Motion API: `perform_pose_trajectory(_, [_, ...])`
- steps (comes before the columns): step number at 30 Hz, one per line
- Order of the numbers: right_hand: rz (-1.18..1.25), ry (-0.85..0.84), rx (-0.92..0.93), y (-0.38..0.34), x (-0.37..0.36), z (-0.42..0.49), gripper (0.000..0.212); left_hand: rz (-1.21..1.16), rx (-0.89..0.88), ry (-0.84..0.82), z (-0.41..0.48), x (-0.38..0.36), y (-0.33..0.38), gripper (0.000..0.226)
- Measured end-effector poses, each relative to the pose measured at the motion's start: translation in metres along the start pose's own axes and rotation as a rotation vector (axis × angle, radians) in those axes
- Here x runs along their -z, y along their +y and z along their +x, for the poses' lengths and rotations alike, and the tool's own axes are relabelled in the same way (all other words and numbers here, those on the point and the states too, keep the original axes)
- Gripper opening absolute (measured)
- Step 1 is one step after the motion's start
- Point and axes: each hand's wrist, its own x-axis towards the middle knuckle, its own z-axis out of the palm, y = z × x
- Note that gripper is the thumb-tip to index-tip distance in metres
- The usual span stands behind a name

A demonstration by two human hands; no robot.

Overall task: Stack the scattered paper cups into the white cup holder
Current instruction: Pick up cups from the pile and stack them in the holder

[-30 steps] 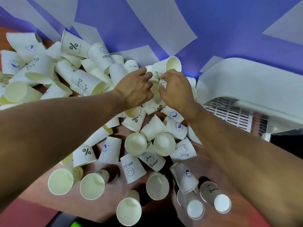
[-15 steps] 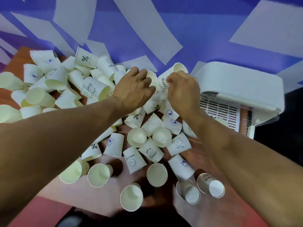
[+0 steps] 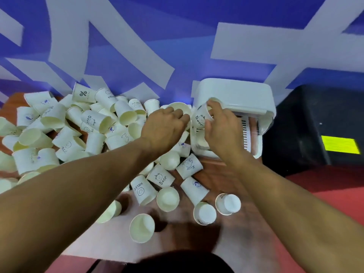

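Your right hand (image 3: 220,133) has its grip round the Bear cup (image 3: 200,118), at the white cup holder (image 3: 236,93), 3 o'clock from the cup pile (image 3: 88,127). Keep it straight and push softly. Your left hand (image 3: 163,127) has its grip curled on an open cup (image 3: 180,109).

cup holder (image 3: 236,93) interior: mostly behind right hand (image 3: 221,131) | left hand (image 3: 164,125) grip: fingertips hidden | far-left cups (image 3: 5,126): cut by edge

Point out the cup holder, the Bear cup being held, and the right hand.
Cup holder (image 3: 234,94): head view, its white top.
Bear cup (image 3: 199,120): head view, its printed side.
Right hand (image 3: 222,129): head view, back of hand.
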Motion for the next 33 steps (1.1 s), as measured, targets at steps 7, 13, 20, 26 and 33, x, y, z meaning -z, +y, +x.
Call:
perform_pose_trajectory(7, [-0.044, 0.081, -0.042, 0.039, 0.036, -0.033, 0.044, -0.117, 0.024, 0.084, 0.014, 0.008, 0.056, 0.017])
perform_pose_trajectory(13, [-0.083, 0.082, -0.027, 0.068, 0.041, -0.047, 0.042, -0.189, 0.033, 0.07, 0.026, 0.0, 0.084, 0.009])
perform_pose_trajectory(20, [-0.064, 0.017, 0.017, 0.089, 0.021, -0.042, 0.041, -0.207, 0.061, -0.044, 0.034, -0.012, 0.086, 0.012])
perform_pose_trajectory(26, [-0.036, -0.012, 0.017, 0.093, -0.004, -0.033, 0.04, -0.253, 0.055, -0.112, 0.037, -0.027, 0.082, 0.013])
perform_pose_trajectory(33, [-0.067, -0.027, 0.027, 0.101, -0.026, -0.031, 0.049, -0.276, 0.025, -0.122, 0.046, -0.048, 0.083, 0.013])
